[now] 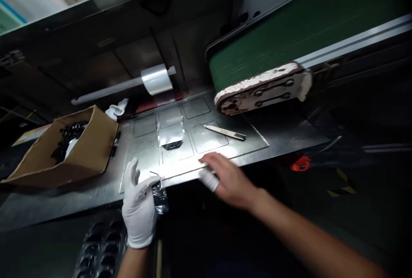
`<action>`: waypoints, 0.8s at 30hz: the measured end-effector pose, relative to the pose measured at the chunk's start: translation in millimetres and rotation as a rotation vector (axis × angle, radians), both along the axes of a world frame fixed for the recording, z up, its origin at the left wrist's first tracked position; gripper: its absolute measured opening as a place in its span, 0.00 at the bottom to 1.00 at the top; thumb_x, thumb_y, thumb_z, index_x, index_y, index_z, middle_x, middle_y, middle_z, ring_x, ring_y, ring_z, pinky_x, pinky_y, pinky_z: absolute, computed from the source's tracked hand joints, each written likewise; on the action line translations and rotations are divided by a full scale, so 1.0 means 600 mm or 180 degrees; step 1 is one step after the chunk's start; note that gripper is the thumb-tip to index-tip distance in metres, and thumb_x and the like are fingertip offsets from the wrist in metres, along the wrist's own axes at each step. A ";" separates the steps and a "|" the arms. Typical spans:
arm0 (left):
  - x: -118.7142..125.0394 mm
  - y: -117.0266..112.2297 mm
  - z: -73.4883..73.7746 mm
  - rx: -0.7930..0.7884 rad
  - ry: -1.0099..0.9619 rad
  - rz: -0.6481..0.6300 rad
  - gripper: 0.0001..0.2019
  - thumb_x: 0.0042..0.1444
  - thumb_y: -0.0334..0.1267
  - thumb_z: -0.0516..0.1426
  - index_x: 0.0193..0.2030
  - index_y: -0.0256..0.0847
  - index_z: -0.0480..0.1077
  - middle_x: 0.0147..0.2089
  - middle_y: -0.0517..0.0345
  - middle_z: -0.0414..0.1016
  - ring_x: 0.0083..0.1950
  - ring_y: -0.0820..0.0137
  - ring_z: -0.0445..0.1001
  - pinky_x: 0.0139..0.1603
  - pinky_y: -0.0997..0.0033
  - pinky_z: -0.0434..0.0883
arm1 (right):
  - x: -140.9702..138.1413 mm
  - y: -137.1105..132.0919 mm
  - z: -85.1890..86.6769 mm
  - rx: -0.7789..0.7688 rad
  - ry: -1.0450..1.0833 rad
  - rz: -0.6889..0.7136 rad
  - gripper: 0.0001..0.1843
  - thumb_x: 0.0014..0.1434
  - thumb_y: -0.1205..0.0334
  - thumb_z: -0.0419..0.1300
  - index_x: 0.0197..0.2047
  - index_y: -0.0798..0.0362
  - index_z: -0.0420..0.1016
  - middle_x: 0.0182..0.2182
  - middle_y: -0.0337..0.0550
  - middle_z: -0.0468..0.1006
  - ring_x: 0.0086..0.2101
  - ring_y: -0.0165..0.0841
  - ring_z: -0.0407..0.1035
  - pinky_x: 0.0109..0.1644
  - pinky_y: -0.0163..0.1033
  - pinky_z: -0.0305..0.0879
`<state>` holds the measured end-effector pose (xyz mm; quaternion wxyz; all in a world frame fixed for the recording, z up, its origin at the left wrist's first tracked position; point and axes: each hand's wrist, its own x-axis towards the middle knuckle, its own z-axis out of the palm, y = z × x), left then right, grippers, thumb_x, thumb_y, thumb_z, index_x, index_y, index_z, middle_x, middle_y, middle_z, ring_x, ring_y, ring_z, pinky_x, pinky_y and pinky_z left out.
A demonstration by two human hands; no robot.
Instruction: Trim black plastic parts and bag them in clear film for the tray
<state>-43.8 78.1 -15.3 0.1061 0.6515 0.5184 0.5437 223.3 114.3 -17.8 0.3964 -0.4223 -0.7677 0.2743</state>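
Gloved left hand [139, 209] closes its fingers on a small shiny bag [160, 196]. Bare right hand [230, 179] rests at the table [283, 136] edge over a blurred white piece [208, 180]; I cannot tell whether its fingers grip it.

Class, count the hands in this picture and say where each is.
2. The gloved left hand holds a shiny bag at the metal table's near edge; the bare right hand reaches onto that edge beside it. No others show.
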 end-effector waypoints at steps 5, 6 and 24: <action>0.009 -0.091 -0.035 0.0069 -0.0157 0.0641 0.10 0.56 0.29 0.66 0.42 0.50 0.82 0.77 0.58 0.55 0.76 0.48 0.56 0.74 0.43 0.60 | -0.170 -0.117 -0.025 -0.2569 0.1871 0.1371 0.19 0.66 0.44 0.64 0.46 0.52 0.72 0.34 0.38 0.74 0.32 0.31 0.67 0.37 0.36 0.65; 0.004 -0.110 -0.038 -0.0087 -0.0220 0.0813 0.10 0.57 0.30 0.66 0.43 0.50 0.82 0.76 0.58 0.55 0.76 0.50 0.55 0.75 0.44 0.59 | -0.188 -0.130 -0.033 -0.2847 0.2062 0.1320 0.20 0.65 0.43 0.65 0.42 0.52 0.71 0.31 0.36 0.72 0.30 0.29 0.65 0.35 0.35 0.63; -0.265 -0.480 -0.266 -0.3290 -0.1567 0.2852 0.15 0.66 0.46 0.59 0.51 0.37 0.74 0.53 0.50 0.78 0.54 0.60 0.77 0.56 0.50 0.76 | -0.219 -0.141 -0.250 -0.2005 -0.1560 0.2557 0.21 0.65 0.60 0.53 0.59 0.47 0.74 0.57 0.47 0.78 0.56 0.47 0.73 0.62 0.55 0.69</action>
